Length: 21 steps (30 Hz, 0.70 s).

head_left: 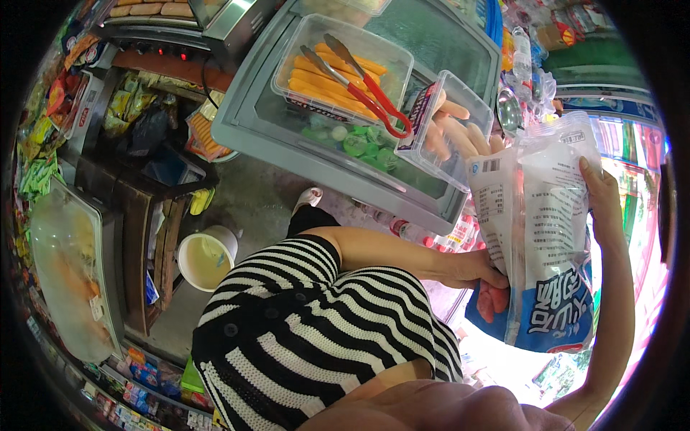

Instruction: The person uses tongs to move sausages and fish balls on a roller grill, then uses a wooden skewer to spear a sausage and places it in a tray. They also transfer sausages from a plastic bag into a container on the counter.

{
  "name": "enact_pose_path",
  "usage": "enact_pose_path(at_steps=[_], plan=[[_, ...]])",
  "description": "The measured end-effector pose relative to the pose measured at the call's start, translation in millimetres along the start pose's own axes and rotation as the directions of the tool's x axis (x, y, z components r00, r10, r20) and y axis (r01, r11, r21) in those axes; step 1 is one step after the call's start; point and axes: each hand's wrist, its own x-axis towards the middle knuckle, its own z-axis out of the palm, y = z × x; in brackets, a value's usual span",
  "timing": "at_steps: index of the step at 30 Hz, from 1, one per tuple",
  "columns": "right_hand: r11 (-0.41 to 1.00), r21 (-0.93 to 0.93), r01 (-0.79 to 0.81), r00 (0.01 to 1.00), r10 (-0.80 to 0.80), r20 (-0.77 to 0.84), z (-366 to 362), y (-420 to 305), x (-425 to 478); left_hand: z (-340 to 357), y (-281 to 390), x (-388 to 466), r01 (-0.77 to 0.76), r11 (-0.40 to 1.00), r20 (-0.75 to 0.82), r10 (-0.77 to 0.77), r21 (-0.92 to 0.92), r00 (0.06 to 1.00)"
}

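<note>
A white and blue plastic food bag (544, 215) bearing printed writing is held up on the right. My left hand (477, 269) grips its lower left edge, thumb on the near face. Higher up, my right hand (601, 186) has its thumb on the bag's right edge, the other fingers hidden behind. The bag's upper left corner overlaps a clear plastic container (458, 167) with several pale sausages (458, 132) in it. Beside that, another clear container (291, 64) holds orange sausages (323, 81). Red-handled tongs (372, 91) lie across it.
Both containers stand on a chest freezer's glass lid (259, 99). Plastic bottles (401, 226) stand below its near edge. A white bucket (207, 258) with liquid sits on the floor. A sausage roller grill (215, 35) and a dark wooden cabinet (140, 226) are on the left.
</note>
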Motion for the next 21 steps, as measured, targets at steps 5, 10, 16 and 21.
enact_pose_path(at_steps=[5,10,16,21], plan=[[0.999,0.036,0.014,0.998,-0.012,-0.056,-2.1,-3.1,-11.7,3.4,3.8,1.2,0.018,0.999,-0.037,-0.020,-0.041,0.999],[1.000,-0.001,0.022,0.995,-0.022,-0.093,0.0,-4.5,-23.2,-4.9,14.6,-4.4,0.091,0.994,-0.039,-0.088,0.063,0.995],[1.000,0.010,0.000,0.997,0.000,-0.077,4.6,-3.9,-21.9,-6.1,11.8,-6.0,-0.013,0.997,-0.097,0.021,0.082,0.995],[0.994,-0.111,-0.016,0.995,0.004,-0.101,3.2,-1.2,-16.1,-4.9,26.7,-11.8,0.087,0.968,-0.068,-0.072,0.234,0.995]])
